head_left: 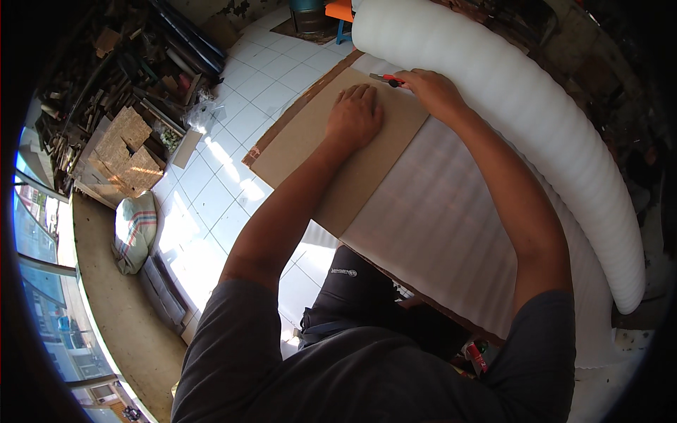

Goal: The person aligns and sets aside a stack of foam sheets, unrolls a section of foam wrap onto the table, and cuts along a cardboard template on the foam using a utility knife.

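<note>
A flat brown board (pixel 303 169), perhaps cardboard, lies over a white foam sheet (pixel 430 211) at the left end of the table. My left hand (pixel 356 116) rests palm down on it, fingers stretched out near the far side. In my right hand (pixel 431 92) is a red box cutter (pixel 389 80), held close to the board's far right corner. Its tip points left, and I cannot tell whether the blade touches anything.
A big roll of white foam (pixel 508 106) borders the table's far and right sides. On the tiled floor (pixel 247 92) to the left are wood scraps (pixel 70 99), broken particle board (pixel 123 151) and a white striped sack (pixel 137 229). A blue-legged orange stool (pixel 340 10) stands beyond.
</note>
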Motion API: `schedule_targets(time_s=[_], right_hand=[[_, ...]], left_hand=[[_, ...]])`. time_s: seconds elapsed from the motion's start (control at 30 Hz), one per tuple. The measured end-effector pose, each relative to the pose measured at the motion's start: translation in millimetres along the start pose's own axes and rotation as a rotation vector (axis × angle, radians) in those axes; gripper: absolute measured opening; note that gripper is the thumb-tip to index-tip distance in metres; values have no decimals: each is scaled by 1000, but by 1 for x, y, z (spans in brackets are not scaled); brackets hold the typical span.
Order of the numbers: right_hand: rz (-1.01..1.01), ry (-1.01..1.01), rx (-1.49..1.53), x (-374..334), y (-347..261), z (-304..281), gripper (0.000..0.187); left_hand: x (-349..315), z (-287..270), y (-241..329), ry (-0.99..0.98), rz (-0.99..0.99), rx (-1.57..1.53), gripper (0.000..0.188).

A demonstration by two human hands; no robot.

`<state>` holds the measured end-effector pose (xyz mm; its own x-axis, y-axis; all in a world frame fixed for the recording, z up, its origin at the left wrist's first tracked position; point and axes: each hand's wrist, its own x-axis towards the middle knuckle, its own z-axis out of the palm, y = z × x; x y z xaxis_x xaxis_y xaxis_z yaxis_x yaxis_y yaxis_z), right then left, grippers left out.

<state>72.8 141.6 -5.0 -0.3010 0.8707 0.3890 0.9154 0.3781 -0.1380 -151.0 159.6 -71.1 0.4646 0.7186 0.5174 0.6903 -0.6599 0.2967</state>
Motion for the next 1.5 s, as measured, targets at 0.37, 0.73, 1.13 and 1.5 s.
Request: schedule_targets(time_s=[0.37,0.73,1.13,1.5], right_hand=[[3,-34,33,-16,7,-14,26],[38,-107,20,-33,14,-29,26],[121,-183,10,-54,11,-54,29],[133,-211,23,-78,16,-72,24]], left_hand=[[1,-1,-1,-95,-26,73,73],[4,-16,13,-219,-75,110,111],[6,-15,11,-261,-91,146,110],[5,-16,15,-276,-106,125,111]])
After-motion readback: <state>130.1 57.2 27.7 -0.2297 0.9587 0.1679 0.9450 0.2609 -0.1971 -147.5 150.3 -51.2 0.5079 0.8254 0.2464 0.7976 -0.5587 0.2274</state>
